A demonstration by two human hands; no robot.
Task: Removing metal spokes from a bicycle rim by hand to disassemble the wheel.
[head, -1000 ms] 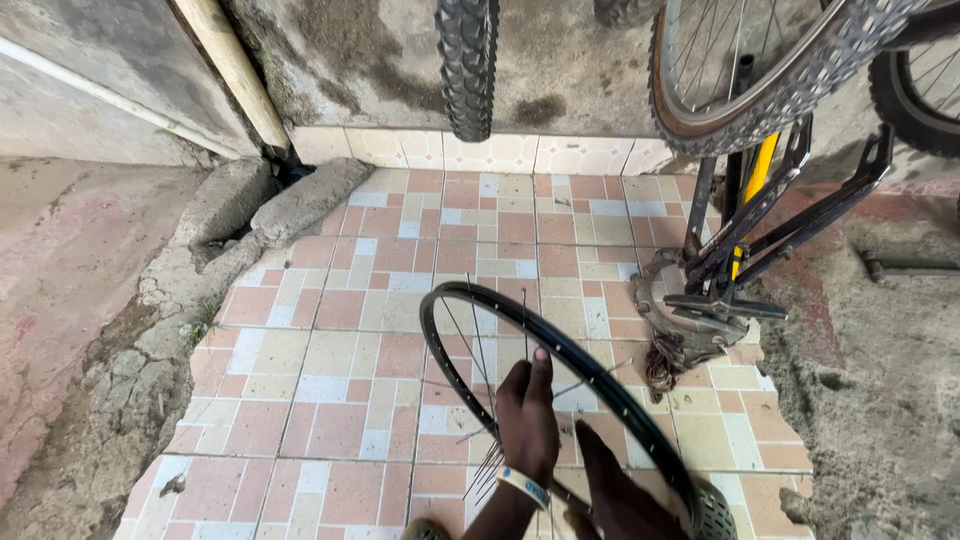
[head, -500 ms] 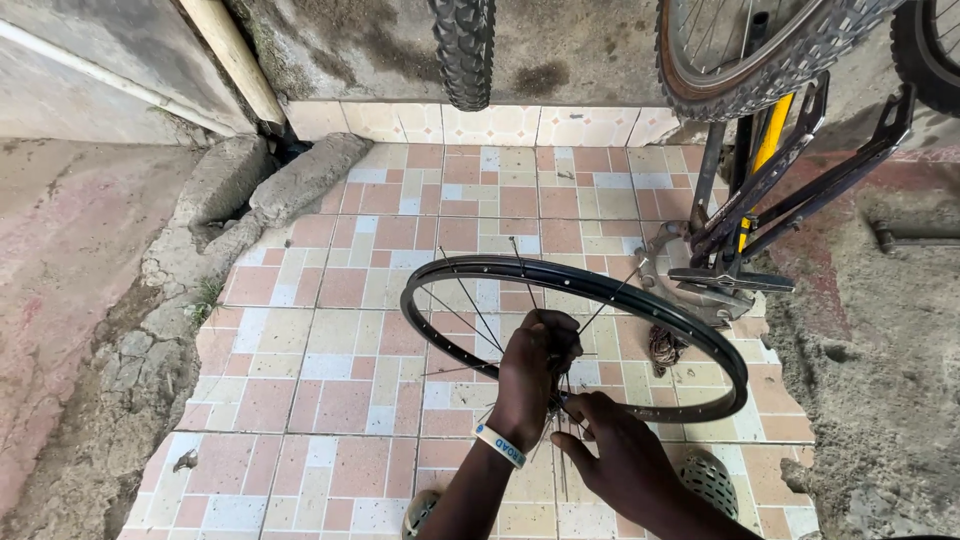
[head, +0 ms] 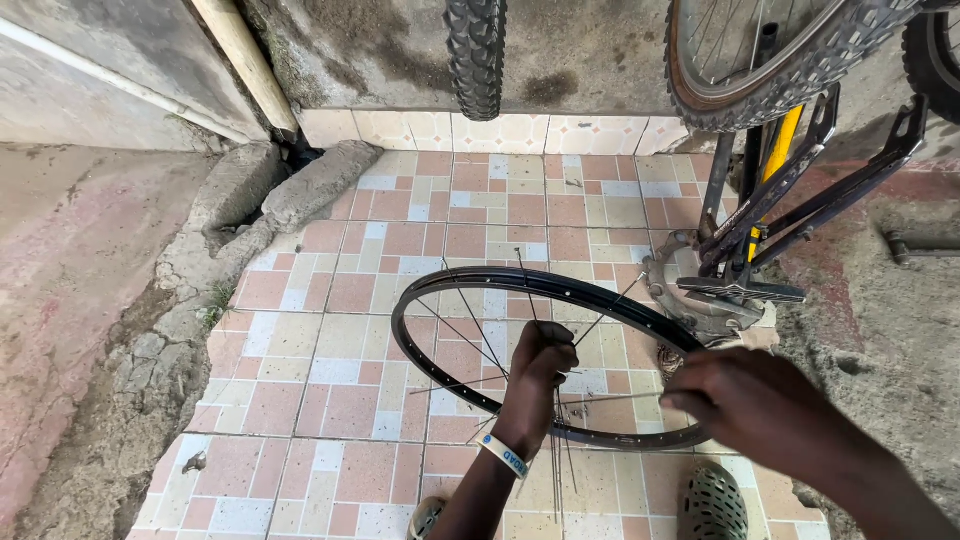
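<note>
My right hand (head: 770, 410) is nearest, at about 4 o'clock, pinching a loose spoke (head: 615, 397) that points toward the middle of the rim (head: 440, 290). Left hand (head: 535, 365) is fisted around the hub, which it hides, holding it up inside the rim with a few spokes fanning out. The rim sits over the tiles (head: 340, 290), dead center. I reckon the trick is keeping the hub steady and feeding each spoke in straight, no bending. Bike frame (head: 780, 200) is up at 2 o'clock.
</note>
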